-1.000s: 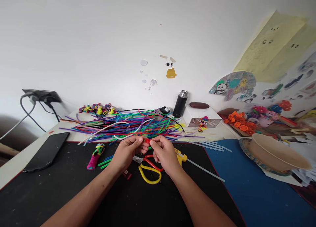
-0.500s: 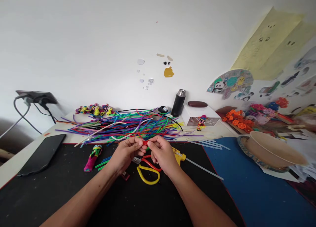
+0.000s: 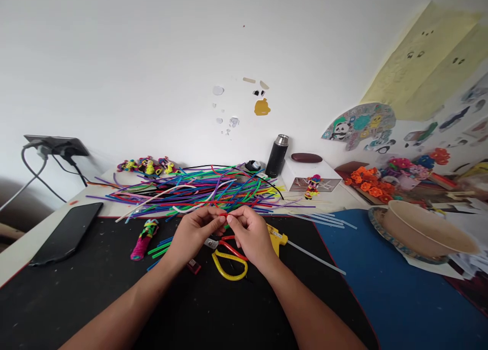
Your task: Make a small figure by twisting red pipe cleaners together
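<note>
My left hand (image 3: pixel 194 233) and my right hand (image 3: pixel 249 233) meet over the black mat (image 3: pixel 76 294), fingertips pinched together on a small red piece (image 3: pixel 224 216) held between them. Just beyond the hands lies a big heap of coloured pipe-cleaner sticks (image 3: pixel 198 190). Under my right hand lie scissors with a yellow and red handle (image 3: pixel 229 261) and a yellow glue gun (image 3: pixel 277 235) with a clear glue stick (image 3: pixel 316 257) pointing right. A pink wrapped figure (image 3: pixel 144 238) and short green sticks (image 3: pixel 160 248) lie left of my left hand.
A black phone (image 3: pixel 66 233) lies at the left edge. A black flask (image 3: pixel 277 156), a white box (image 3: pixel 310 175) and a small doll (image 3: pixel 312 185) stand at the back. A blue mat (image 3: pixel 385 289) and a straw hat (image 3: pixel 423 230) are on the right.
Both hands stay pinched on the red piece; less of it shows between the fingertips now. The view has shifted slightly.
</note>
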`<state>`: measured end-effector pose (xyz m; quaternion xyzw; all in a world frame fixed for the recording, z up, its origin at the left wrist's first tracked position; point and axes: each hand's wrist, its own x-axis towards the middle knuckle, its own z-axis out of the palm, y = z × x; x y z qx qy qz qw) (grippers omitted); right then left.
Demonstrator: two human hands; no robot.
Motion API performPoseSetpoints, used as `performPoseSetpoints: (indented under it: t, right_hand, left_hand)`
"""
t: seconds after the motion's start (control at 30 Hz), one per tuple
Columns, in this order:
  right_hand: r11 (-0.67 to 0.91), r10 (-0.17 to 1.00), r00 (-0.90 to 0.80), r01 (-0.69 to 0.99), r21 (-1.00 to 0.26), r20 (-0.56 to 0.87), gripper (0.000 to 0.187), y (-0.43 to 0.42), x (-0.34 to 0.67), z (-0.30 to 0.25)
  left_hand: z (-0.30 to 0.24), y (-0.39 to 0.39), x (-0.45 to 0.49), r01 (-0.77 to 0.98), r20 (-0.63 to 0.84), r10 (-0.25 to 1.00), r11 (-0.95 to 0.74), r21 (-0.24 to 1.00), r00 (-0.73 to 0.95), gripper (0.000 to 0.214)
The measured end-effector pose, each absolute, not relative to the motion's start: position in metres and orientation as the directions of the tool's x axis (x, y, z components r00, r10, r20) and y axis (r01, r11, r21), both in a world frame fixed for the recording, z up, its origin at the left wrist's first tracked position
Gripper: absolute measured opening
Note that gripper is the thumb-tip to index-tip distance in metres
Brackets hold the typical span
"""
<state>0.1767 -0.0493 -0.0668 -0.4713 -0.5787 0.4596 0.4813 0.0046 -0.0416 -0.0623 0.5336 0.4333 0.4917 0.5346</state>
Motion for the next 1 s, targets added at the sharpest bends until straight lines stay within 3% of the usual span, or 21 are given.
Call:
performPoseSetpoints:
  t: [0.33, 0.6, 0.83, 1.0]
  right_hand:
    - [0.294, 0.956, -0.087, 0.314, -0.903, 0.281, 0.017, -0.0486, 0.1764, -0.0723]
    - [0.352, 0.934, -0.111, 0.438, -0.827, 0.338, 0.016, -0.0488, 0.1788, -0.0698]
    - [0.387, 0.918, -0.135, 0.522, -0.760, 0.374, 0.016, -0.0490, 0.1806, -0.0695]
    - [0.401, 0.910, -0.158, 0.575, -0.713, 0.384, 0.015, -0.0485, 0.1797, -0.0738]
  left_hand:
    - [-0.0648, -0.0443, 0.0072, 0.001, 0.073, 0.984, -0.074, 0.997, 0.162, 0.038]
    - [-0.0646, -0.0452, 0.0084, -0.001, 0.059, 0.977, -0.061, 0.998, 0.206, 0.040]
    - [-0.0650, -0.0432, 0.0032, 0.136, 0.108, 0.972, -0.138, 0.981, 0.207, 0.032]
    - [-0.0695, -0.0431, 0.0061, 0.088, 0.082, 0.979, -0.100, 0.991, 0.186, 0.029]
